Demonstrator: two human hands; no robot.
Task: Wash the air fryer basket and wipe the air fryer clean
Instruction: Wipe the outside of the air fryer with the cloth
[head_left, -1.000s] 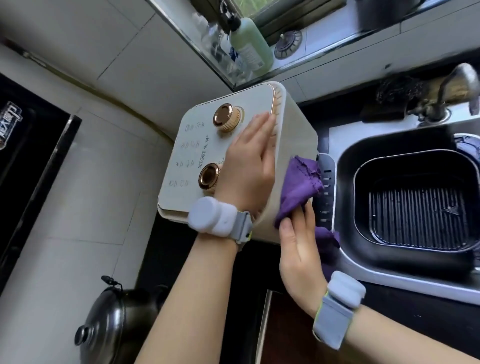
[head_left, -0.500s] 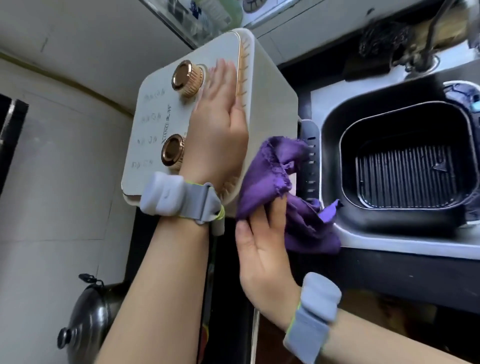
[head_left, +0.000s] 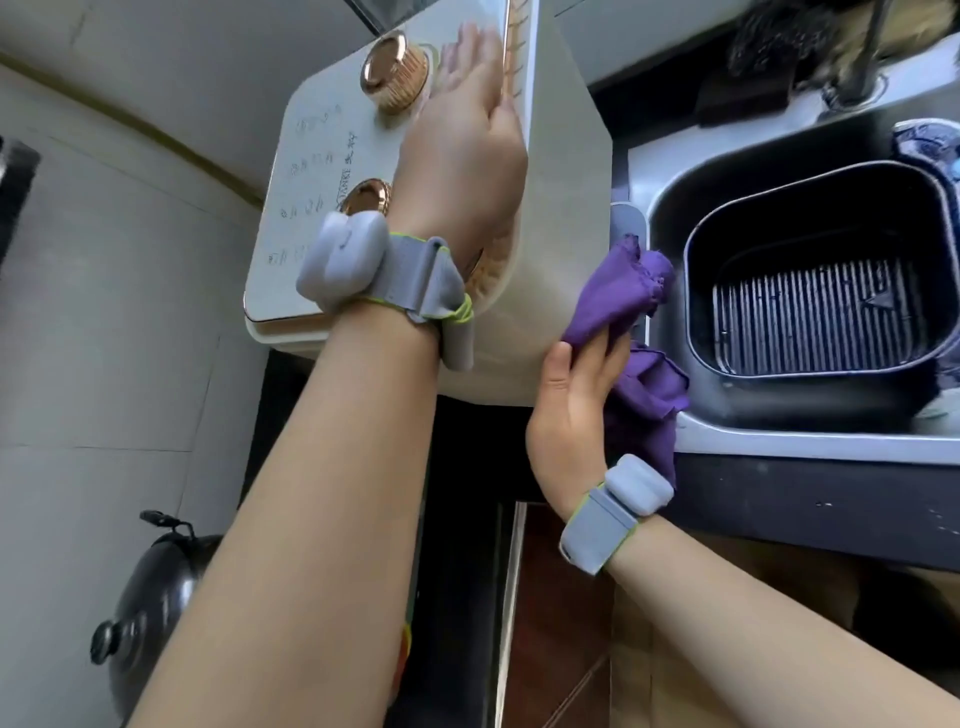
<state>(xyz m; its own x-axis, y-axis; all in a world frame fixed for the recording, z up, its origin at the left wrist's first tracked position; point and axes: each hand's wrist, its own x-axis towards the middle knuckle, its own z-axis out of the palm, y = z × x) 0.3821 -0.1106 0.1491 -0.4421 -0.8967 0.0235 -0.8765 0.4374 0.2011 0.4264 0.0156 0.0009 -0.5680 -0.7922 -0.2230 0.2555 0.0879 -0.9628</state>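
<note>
Left hand (head_left: 467, 150) flat on air fryer (head_left: 561, 218) top, fingers straight: likely bracing it. Right hand (head_left: 576, 395) clutches purple cloth (head_left: 623, 296) against fryer's side. Basket (head_left: 815, 270) sits in sink (head_left: 779, 441) beside desk.

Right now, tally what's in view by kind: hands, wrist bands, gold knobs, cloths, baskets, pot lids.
Hands: 2, left hand flat on the air fryer, right hand holding the cloth
Wrist bands: 2
Gold knobs: 2
Purple cloth: 1
Air fryer basket, in the sink: 1
Pot lid: 1
Total: 9
</note>
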